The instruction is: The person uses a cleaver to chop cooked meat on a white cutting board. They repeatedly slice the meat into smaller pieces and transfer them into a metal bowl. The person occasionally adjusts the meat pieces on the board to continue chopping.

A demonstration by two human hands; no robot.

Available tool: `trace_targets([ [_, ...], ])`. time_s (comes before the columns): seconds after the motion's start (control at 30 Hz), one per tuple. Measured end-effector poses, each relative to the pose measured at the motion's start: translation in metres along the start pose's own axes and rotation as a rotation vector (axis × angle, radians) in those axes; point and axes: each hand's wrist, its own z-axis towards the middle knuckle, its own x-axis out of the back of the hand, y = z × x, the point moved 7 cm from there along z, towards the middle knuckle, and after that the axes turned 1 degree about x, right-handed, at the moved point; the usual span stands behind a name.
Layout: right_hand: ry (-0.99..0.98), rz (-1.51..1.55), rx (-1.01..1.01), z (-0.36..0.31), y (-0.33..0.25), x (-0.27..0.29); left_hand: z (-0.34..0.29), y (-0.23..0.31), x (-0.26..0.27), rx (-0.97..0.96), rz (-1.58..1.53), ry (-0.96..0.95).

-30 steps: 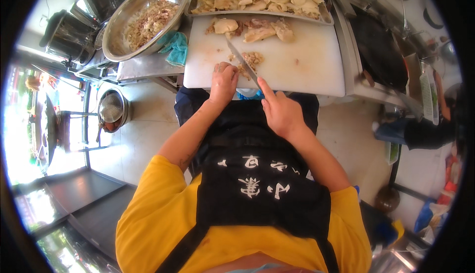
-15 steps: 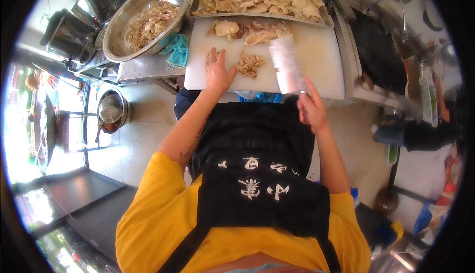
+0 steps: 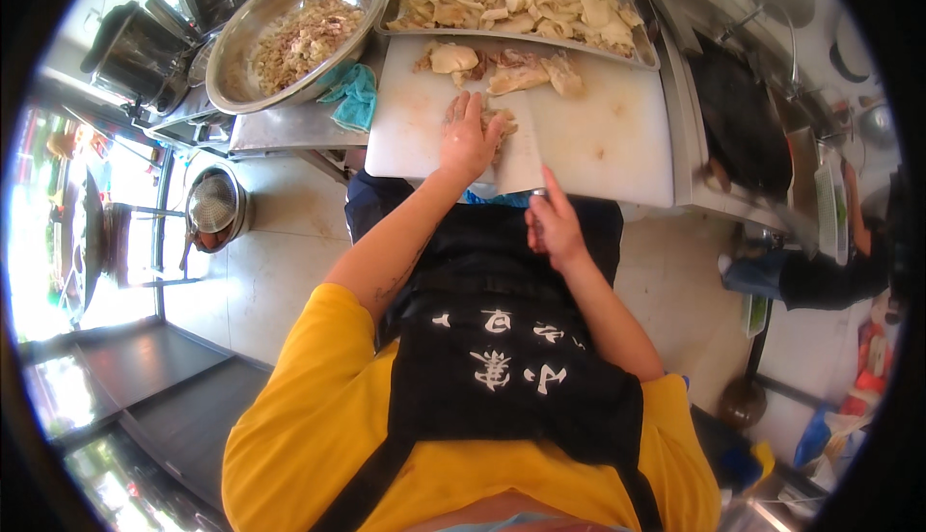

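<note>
On the white cutting board (image 3: 617,136), a small heap of chopped meat (image 3: 502,125) lies between my left hand and the blade. My left hand (image 3: 470,138) rests against the heap with its fingers stretched forward, partly covering it. My right hand (image 3: 557,225) is closed around the handle of a cleaver (image 3: 521,146). The broad blade touches or nearly touches the heap's right side and reaches over the board. Behind the heap sit larger pieces of cooked meat (image 3: 521,74) and a pale rounded piece (image 3: 451,57).
A metal tray (image 3: 521,33) of sliced cooked meat borders the board's far edge. At the left stands a steel bowl (image 3: 224,64) of chopped meat, with a teal cloth (image 3: 353,98) beside it. A black stove area (image 3: 733,127) lies to the right; another person (image 3: 830,276) is farther right.
My right hand has brought the cleaver left, from beyond the heap up to it. My left hand has moved right onto the chopped meat.
</note>
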Motion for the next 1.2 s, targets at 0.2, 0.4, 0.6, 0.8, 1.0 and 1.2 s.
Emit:
trace_targets([
  [0.2, -0.144, -0.096, 0.023, 0.013, -0.023, -0.063, 0.005, 0.002, 0.019, 0.124, -0.083, 0.106],
  [0.4, -0.293, -0.294, 0.189, 0.032, -0.110, -0.136, 0.070, -0.011, 0.115, -0.019, -0.092, 0.413],
  [0.6, -0.304, -0.315, 0.263, 0.060, -0.172, -0.191, 0.197, -0.087, 0.208, 0.003, 0.235, 0.349],
  [0.8, -0.070, -0.173, 0.278, 0.034, -0.142, -0.105, 0.200, -0.094, 0.133, -0.065, 0.959, -0.104],
  [1.0, 0.045, -0.180, 0.264, 0.010, -0.112, -0.019, 0.127, -0.047, 0.016, -0.239, 0.282, -0.375],
  [1.2, 0.133, -0.193, 0.202, -0.015, -0.079, 0.017, 0.153, -0.064, -0.007, -0.123, 0.392, -0.494],
])
